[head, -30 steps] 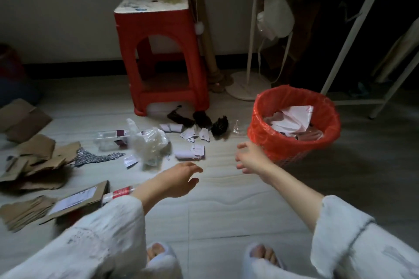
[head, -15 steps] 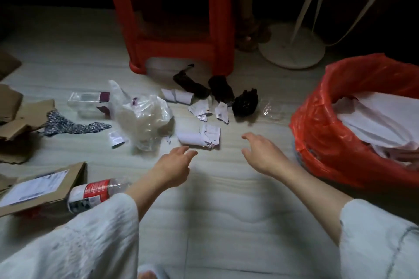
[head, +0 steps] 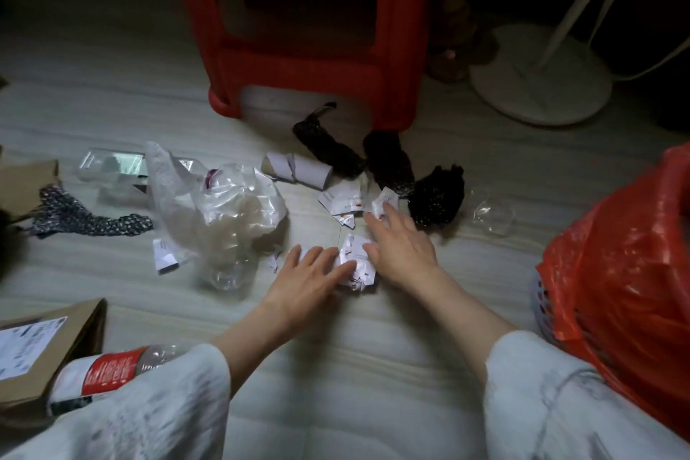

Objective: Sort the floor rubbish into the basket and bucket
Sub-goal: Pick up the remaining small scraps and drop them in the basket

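Paper scraps lie crumpled on the pale floor, in front of the red stool, and both my hands are on them. My left hand lies flat with its fingers straight and a little spread, the fingertips pressing the near side of the pile. My right hand reaches over the pile with fingers stretched out, the tips touching a second cluster of torn white slips that sits nearer the stool; how much paper lies under my palms I cannot tell.

Just before the stool's front leg lie a flattened cardboard tube and three dark, speckled lumps; the dim light keeps me from making out what they are. Left of the pile, a crumpled clear plastic bag partly covers a clear plastic tray. A patterned strip of cloth trails beyond it.

Right of the stool, the basket with its red plastic liner is cut off by the frame edge, so its inside is hidden. A small clear plastic piece lies between it and the dark lumps. Near my left sleeve, a bottle with a red label rests against a cardboard box, both partly cut off. Behind the stool the room falls into shadow, apart from a round white stand base.
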Motion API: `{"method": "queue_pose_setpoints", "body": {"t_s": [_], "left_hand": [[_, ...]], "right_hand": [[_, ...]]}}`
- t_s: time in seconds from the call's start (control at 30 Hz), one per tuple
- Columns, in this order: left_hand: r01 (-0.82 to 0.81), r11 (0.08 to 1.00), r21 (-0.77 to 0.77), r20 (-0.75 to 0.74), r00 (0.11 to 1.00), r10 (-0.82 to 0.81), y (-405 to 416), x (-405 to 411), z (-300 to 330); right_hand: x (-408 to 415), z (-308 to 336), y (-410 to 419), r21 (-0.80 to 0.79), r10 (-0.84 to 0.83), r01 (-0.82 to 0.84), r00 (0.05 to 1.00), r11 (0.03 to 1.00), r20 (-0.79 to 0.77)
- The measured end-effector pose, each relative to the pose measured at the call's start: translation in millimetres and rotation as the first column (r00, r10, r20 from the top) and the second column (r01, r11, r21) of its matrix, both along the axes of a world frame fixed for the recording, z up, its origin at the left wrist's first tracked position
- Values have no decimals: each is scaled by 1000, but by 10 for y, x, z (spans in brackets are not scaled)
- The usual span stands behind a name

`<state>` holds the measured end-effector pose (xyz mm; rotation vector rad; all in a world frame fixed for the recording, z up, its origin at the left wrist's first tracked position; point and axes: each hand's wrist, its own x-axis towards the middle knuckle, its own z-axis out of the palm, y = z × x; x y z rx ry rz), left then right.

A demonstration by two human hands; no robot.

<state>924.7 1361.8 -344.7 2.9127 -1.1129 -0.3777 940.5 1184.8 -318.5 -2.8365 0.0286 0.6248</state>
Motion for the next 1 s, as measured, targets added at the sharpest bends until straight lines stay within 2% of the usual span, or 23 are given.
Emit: {"method": "queue_pose_setpoints", "body": {"t_s": [0.1, 0.23, 0.3, 0.5, 0.6, 0.67, 0.77, 0.83, 0.93, 1.0], "left_hand": [[-19, 995, -97, 12, 1000, 20, 84, -22, -87], [-7, 993, -119, -7, 1000, 6, 228, -117, -132], [-51, 992, -118, -22, 999, 48, 268, -113, -101], [26, 999, -20, -95, 995, -27, 402, -224, -11], [44, 999, 29, -133, 990, -40, 426, -328, 75], [43, 998, 35, -194, 980, -36, 426, -372, 135], [45, 986, 158, -214, 977, -10, 461, -408, 191], [35, 982, 185, -225, 974, 8, 494, -439, 213], [12, 982, 188, -235, 971, 33, 546, -531, 238], [1, 984, 180, -215, 976, 38, 570, -591, 223]], "right_hand": [[74, -141, 59, -95, 37, -42, 998, 995, -54], [-56, -196, 88, -79, 78, -80, 997, 994, -20], [-186, -188, 100, -56, 86, -86, 996, 995, -13], [-648, -176, 276, 4, 50, -50, 999, 999, 19], [-738, -132, 302, -16, 72, -71, 997, 997, 36], [-823, -107, 281, -9, 84, -84, 996, 996, 29], [-976, -69, 218, 5, 106, -106, 994, 994, -11], [-1057, -40, 184, 24, 108, -107, 994, 994, -24], [-1143, 15, 171, 92, -7, 6, 1000, 996, 6], [-1142, 32, 175, 53, -23, 19, 997, 998, 69]]}}
